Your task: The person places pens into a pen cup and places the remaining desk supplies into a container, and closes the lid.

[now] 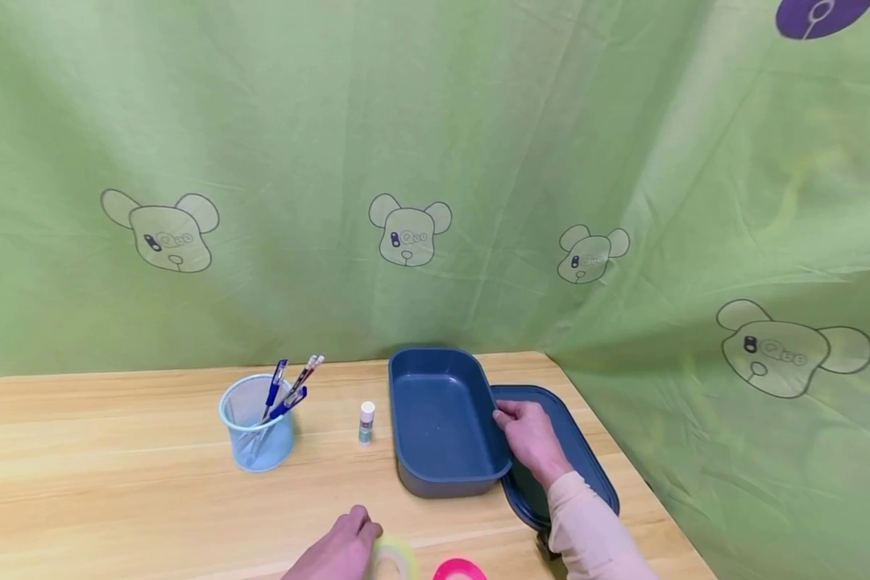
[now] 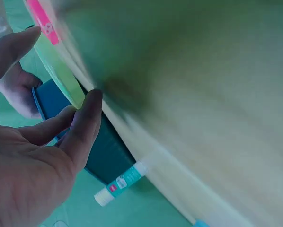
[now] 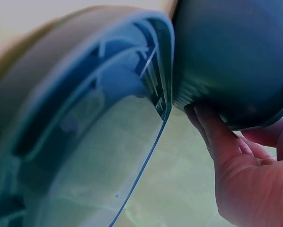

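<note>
My right hand (image 1: 529,435) grips the right-hand wall of a deep dark-blue plastic box (image 1: 445,427), fingers and thumb at its rim. The right wrist view shows the fingers (image 3: 217,135) against the box wall (image 3: 241,56). Beneath that forearm lies the box's dark-blue lid (image 1: 576,443). My left hand (image 1: 341,548) is at the front edge of the head view, holding a pale yellow-green tape roll (image 1: 406,556). In the left wrist view, thumb and fingers span the roll (image 2: 61,75) at its opposite edges. A pink tape roll (image 1: 460,569) lies to its right, partly cut off.
A white-capped glue stick (image 1: 366,423) stands left of the box. Farther left is a light-blue mesh pen cup (image 1: 261,447) with pens and pencils. Green curtains (image 1: 297,161) with bear-face prints hang behind and along the right edge of the wooden table (image 1: 116,483).
</note>
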Available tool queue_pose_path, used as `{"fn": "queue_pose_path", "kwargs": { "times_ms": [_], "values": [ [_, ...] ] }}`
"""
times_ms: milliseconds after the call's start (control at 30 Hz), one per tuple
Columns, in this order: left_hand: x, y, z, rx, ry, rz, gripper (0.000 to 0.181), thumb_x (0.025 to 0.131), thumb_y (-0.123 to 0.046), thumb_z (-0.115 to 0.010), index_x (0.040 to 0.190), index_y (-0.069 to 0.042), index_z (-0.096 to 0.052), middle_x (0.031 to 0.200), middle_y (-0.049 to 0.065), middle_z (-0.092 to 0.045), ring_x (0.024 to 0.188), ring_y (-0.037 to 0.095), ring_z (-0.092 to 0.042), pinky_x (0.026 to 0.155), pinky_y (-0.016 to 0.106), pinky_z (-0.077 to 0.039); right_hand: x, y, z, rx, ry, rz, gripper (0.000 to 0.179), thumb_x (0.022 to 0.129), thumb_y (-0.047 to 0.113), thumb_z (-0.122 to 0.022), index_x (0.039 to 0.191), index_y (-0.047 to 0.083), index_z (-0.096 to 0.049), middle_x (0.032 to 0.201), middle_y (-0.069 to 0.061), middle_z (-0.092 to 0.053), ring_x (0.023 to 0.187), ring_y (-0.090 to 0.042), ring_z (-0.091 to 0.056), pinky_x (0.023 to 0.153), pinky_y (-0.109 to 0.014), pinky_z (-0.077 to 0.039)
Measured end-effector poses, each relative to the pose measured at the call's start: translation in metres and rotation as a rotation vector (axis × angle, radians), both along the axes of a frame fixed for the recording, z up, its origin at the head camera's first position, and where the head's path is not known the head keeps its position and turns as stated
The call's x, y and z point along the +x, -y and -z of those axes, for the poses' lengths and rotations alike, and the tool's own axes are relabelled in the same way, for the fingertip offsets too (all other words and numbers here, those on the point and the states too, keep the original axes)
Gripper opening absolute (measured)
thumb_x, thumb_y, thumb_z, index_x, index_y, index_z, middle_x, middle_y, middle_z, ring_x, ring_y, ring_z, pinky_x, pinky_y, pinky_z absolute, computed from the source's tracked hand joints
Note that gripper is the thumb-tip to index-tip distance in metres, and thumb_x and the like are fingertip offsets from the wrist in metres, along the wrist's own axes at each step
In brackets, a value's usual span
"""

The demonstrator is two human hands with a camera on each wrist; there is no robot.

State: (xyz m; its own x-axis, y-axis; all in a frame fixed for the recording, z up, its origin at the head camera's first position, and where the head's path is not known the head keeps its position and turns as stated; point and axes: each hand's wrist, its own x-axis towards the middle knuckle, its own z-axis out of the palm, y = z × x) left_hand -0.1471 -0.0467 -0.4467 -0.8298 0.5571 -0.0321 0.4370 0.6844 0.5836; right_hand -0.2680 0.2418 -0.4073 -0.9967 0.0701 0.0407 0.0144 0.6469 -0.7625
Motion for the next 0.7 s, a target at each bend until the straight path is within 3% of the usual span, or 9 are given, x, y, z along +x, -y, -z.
{"fn": "queue_pose_path", "kwargs": {
  "times_ms": [200,433,567,700],
  "values": [
    [-0.004,0.011,-0.013,0.05,-0.008,-0.011,0.076,0.07,-0.04,-0.087,0.117,0.013,-0.059,0.099,0.004,-0.045,0.086,0.016,-0.047,0.077,0.033,-0.054,0.002,0.0,-0.001,0.023,-0.009,0.006,0.033,0.099,0.007,-0.056,0.127,-0.01,-0.06,0.125,-0.027,-0.06,0.118,-0.039,-0.056,0.098,-0.052,-0.048],
    [-0.003,0.013,-0.029,0.118,0.024,-0.129,0.079,0.067,-0.039,-0.089,0.12,0.009,-0.058,0.106,0.004,-0.048,0.092,0.021,-0.052,0.085,0.042,-0.055,0.002,0.002,0.0,0.024,-0.01,0.011,0.033,0.099,0.007,-0.057,0.127,-0.01,-0.06,0.126,-0.027,-0.06,0.117,-0.038,-0.057,0.098,-0.052,-0.048],
    [-0.001,0.011,-0.037,0.144,-0.094,-0.138,0.074,0.065,-0.034,-0.09,0.118,0.008,-0.059,0.107,0.003,-0.049,0.093,0.02,-0.053,0.083,0.039,-0.055,0.002,0.003,0.0,0.022,-0.012,0.011,0.033,0.099,0.007,-0.057,0.127,-0.01,-0.06,0.125,-0.027,-0.06,0.117,-0.039,-0.057,0.098,-0.052,-0.048],
    [-0.003,0.009,-0.043,0.159,-0.159,-0.13,0.073,0.064,-0.033,-0.089,0.118,0.006,-0.059,0.107,0.002,-0.049,0.092,0.018,-0.054,0.082,0.037,-0.056,0.002,0.003,0.0,0.018,-0.012,0.018,0.034,0.098,0.006,-0.057,0.127,-0.01,-0.06,0.125,-0.027,-0.06,0.117,-0.039,-0.057,0.098,-0.053,-0.048]
  ]
}}
